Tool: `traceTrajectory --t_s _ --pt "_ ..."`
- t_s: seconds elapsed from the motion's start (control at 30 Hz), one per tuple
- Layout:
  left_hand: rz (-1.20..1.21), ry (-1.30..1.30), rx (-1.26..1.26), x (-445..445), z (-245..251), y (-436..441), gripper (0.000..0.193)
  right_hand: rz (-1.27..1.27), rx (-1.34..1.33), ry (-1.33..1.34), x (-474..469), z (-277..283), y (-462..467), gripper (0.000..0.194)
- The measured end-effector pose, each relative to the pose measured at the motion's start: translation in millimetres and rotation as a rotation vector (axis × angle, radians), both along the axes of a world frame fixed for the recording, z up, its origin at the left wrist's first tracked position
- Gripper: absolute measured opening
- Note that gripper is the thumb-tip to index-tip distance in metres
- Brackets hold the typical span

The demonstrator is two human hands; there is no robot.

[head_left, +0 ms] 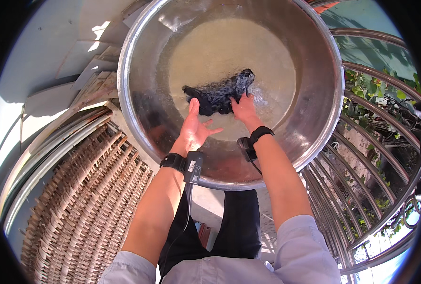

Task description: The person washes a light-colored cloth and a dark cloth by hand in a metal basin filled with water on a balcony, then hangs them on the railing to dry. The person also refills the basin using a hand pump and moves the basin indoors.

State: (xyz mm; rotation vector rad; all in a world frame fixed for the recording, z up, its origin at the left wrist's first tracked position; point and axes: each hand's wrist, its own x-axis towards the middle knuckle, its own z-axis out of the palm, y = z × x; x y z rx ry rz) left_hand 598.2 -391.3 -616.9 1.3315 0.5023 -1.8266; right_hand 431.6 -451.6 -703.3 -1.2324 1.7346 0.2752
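Observation:
A large round stainless steel basin (315, 81) is in front of me, with cloudy, yellowish water (224, 46) in its bottom. A wet black cloth (215, 90) lies bunched in the water. My right hand (245, 108) grips the cloth's right end between thumb and fingers; some fingertips are hidden by fabric. Pale splashing shows just right of it. At the cloth's lower left, my left hand (195, 129) is turned palm up with its fingers apart. One raised finger overlaps the cloth's edge, and whether it touches is unclear.
Metal railings (373, 156) curve along the right, with leafy plants (370, 85) behind. On the left stand a woven slatted panel (86, 206) and leaning boards (50, 92). Both wrists wear black strapped devices (193, 167) with cables. The basin's near rim is close to my legs.

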Motion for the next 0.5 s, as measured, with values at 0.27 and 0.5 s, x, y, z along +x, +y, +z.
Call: traceTrajectory --t_s 0.27,0.5 --pt "0.015 -0.102 -0.306 43.0 15.5 0.5 0.043 0.001 -0.262 -0.923 87.9 155.8 18.4 0.027" --pt "0.014 -0.027 -0.498 2.7 36.3 -23.7 0.031 -0.168 -0.370 -0.258 38.3 85.3 -18.8 0.047"
